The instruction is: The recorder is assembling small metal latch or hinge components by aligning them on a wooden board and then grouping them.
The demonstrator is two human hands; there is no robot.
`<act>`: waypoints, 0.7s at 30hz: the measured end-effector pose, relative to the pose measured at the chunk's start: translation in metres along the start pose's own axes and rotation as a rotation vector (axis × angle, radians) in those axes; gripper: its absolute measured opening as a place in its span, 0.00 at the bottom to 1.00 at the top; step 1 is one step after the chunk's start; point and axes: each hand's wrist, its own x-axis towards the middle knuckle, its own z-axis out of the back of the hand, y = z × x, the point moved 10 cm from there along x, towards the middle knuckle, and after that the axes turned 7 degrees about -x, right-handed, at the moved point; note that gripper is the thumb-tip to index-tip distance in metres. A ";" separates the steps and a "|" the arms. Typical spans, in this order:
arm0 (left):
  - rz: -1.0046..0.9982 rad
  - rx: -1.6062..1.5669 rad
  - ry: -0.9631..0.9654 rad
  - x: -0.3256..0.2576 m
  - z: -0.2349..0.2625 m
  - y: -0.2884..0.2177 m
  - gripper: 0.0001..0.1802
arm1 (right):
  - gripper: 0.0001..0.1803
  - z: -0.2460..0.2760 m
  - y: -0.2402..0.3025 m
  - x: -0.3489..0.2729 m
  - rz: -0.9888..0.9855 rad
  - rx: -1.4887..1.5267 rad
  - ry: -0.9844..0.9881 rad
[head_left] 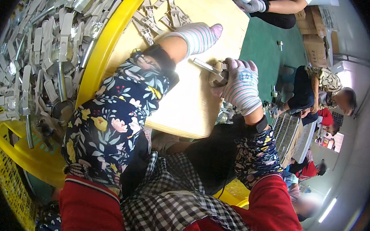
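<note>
My right hand (242,86), in a striped knit glove, grips a metal fitting (218,77) with a flat bar sticking out to the left. The fitting is over the right edge of a pale wooden board (172,120). Farther up the board is my left hand (197,38), gloved alike, with its fingers pressed together and mostly turned from view. Whether it pinches something small is hidden. Just left of that hand lie several loose grey levers (147,18) on the board.
A yellow basket (96,55) heaped with metal fittings with grey levers and bolts (62,44) stands at the left. Another person's gloved hand (253,5) works at the top. More people sit at the right, near cardboard boxes (315,49) and a white crate (286,132). Small fittings lie beside my right wrist.
</note>
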 end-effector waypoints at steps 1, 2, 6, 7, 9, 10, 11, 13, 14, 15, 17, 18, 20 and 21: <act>-0.042 0.084 -0.037 -0.002 0.002 -0.008 0.38 | 0.35 -0.002 -0.001 0.002 -0.006 0.001 0.028; -0.083 0.169 -0.074 -0.005 0.004 -0.016 0.38 | 0.36 -0.005 -0.002 0.004 -0.014 0.003 0.057; -0.343 0.483 0.075 -0.022 -0.047 -0.036 0.28 | 0.37 -0.012 -0.009 0.016 -0.017 0.051 0.226; -0.463 0.594 0.020 -0.031 -0.059 -0.038 0.25 | 0.38 -0.023 -0.015 0.018 -0.025 0.030 0.291; -0.579 0.736 -0.052 -0.067 -0.072 -0.068 0.19 | 0.40 -0.011 -0.029 0.012 -0.059 0.065 0.295; -0.593 0.758 -0.133 -0.053 -0.071 -0.053 0.19 | 0.37 -0.004 -0.023 0.019 -0.090 0.060 0.314; -0.554 0.735 -0.085 -0.042 -0.071 -0.046 0.20 | 0.35 -0.007 -0.019 0.023 -0.076 0.078 0.398; -0.449 0.679 -0.001 -0.026 -0.070 -0.044 0.24 | 0.31 -0.012 -0.024 0.026 -0.072 0.145 0.451; -0.470 0.709 0.011 -0.025 -0.068 -0.058 0.24 | 0.32 -0.018 -0.027 0.026 -0.057 0.215 0.469; -0.337 0.711 0.073 -0.018 -0.066 -0.057 0.26 | 0.36 -0.018 -0.037 0.025 -0.087 0.238 0.446; -0.189 0.658 0.128 -0.009 -0.064 -0.060 0.29 | 0.40 -0.017 -0.045 0.018 -0.132 0.276 0.419; -0.199 0.680 0.136 0.003 -0.065 -0.060 0.29 | 0.43 -0.009 -0.048 0.015 -0.155 0.089 0.293; -0.002 0.586 0.245 0.025 -0.062 -0.039 0.25 | 0.45 -0.005 -0.041 0.012 -0.175 -0.215 0.102; 0.116 0.438 0.250 0.033 -0.062 -0.034 0.26 | 0.43 -0.011 -0.041 0.011 -0.207 -0.196 0.059</act>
